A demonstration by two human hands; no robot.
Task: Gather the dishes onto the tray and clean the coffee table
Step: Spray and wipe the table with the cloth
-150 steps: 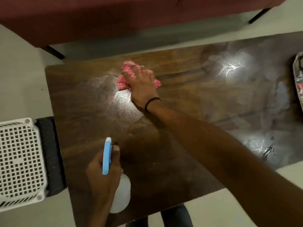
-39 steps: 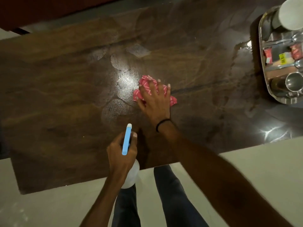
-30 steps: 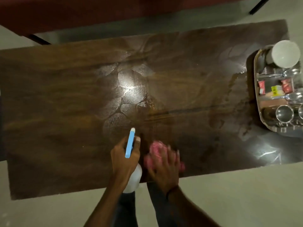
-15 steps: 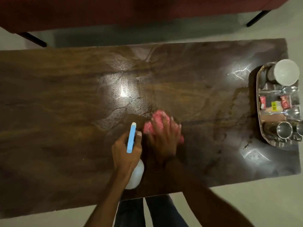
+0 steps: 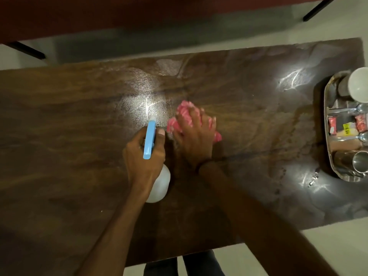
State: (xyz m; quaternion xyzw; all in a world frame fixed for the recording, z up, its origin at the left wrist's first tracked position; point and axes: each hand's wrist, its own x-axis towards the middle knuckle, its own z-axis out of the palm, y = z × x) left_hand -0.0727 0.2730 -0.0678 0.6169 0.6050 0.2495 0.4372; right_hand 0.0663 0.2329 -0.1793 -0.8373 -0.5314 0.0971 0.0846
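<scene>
The dark wooden coffee table (image 5: 59,136) fills the view, with wet shiny patches. My right hand (image 5: 194,138) presses flat on a pink striped cloth (image 5: 184,113) near the table's middle. Just left of it my left hand (image 5: 144,158) grips a white spray bottle (image 5: 159,185) with a blue trigger head (image 5: 149,139), held above the table. At the right end stands a steel tray (image 5: 328,156) with a white cup (image 5: 359,84), steel tumblers (image 5: 358,161), spoons (image 5: 358,108) and small packets (image 5: 332,124) on it.
A dark red sofa (image 5: 119,12) on black legs runs along the far side of the table. Pale floor (image 5: 328,246) lies at the near right. My legs (image 5: 183,265) stand against the near table edge.
My right hand has pushed the cloth away from the near edge toward the table's middle. The left hand keeps the spray bottle beside it. The view has shifted right since five seconds ago.
</scene>
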